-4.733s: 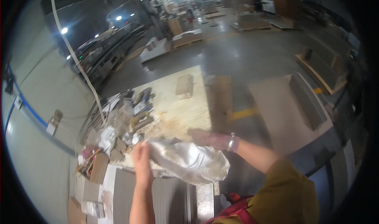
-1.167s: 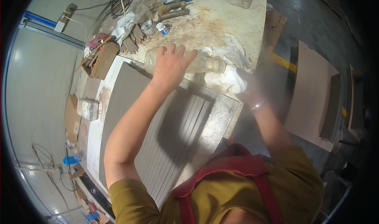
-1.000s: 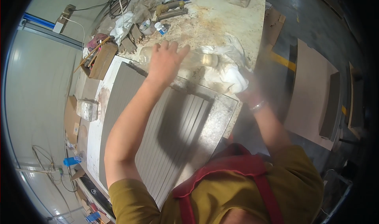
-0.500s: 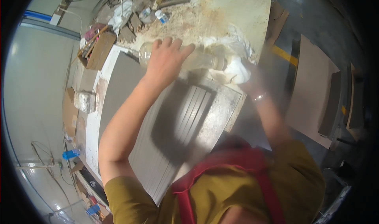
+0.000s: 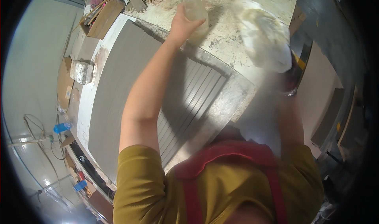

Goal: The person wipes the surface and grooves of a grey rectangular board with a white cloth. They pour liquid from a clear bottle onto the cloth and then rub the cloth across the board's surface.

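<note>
**Bottle swings upright, away from the cloth**

The left hand (image 5: 182, 27), wrapped round a cloudy bottle (image 5: 194, 9), has brought it from lying sideways to roughly upright at the far side of the table (image 5: 225, 44). Its top no longer meets the white cloth (image 5: 262, 30), now apart to the right. The right hand (image 5: 290, 80), blurred, grips the cloth's near end. The fabric is crumpled, stained yellowish; the bottle rounded, translucent, white-topped; the nearer grey slats (image 5: 126, 78) long, flat, tightly ranked.
</note>
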A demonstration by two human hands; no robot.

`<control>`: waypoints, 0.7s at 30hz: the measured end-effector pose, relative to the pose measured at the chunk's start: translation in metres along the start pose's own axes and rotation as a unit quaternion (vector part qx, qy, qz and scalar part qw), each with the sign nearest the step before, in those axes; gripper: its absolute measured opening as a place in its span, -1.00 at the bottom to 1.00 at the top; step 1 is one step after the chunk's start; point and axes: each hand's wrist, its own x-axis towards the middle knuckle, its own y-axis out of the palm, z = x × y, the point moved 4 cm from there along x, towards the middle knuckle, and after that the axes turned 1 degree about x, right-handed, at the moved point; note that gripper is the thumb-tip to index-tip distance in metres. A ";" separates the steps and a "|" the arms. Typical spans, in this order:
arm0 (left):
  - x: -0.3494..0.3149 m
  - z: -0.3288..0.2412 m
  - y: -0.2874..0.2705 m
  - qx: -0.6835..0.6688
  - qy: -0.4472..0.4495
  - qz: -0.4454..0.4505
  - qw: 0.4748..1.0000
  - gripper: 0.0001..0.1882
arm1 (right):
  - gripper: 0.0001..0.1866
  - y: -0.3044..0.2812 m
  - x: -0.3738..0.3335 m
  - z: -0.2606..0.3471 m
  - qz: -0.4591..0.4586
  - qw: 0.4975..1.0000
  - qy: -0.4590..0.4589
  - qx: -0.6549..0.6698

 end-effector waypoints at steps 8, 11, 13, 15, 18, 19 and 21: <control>-0.051 -0.031 -0.060 0.155 -0.020 -0.018 0.988 -0.07 | -0.62 -0.043 -0.022 0.011 -0.094 0.990 0.106 0.006; -0.155 -0.066 -0.113 0.192 -0.025 -0.020 0.981 -0.20 | -0.52 0.016 -0.003 0.073 -0.044 0.974 0.218 0.052; -0.235 -0.077 -0.125 0.273 -0.065 0.039 0.959 -0.22 | -0.52 0.081 -0.010 0.103 0.058 0.984 -0.048 -0.161; -0.312 -0.095 -0.123 0.330 -0.128 0.107 0.929 -0.07 | -0.44 0.147 -0.033 0.132 0.182 0.925 -0.207 -0.260; -0.403 -0.090 -0.112 0.371 -0.229 0.175 0.883 0.06 | -0.45 0.214 -0.046 0.114 0.412 0.808 -0.218 -0.359; -0.423 -0.084 -0.111 0.371 -0.232 0.168 0.883 0.06 | -0.55 0.213 -0.037 0.097 0.352 0.839 -0.212 -0.357; -0.456 -0.071 -0.108 0.442 -0.226 0.155 0.854 0.10 | -0.63 0.199 -0.002 0.076 0.298 0.857 -0.083 -0.413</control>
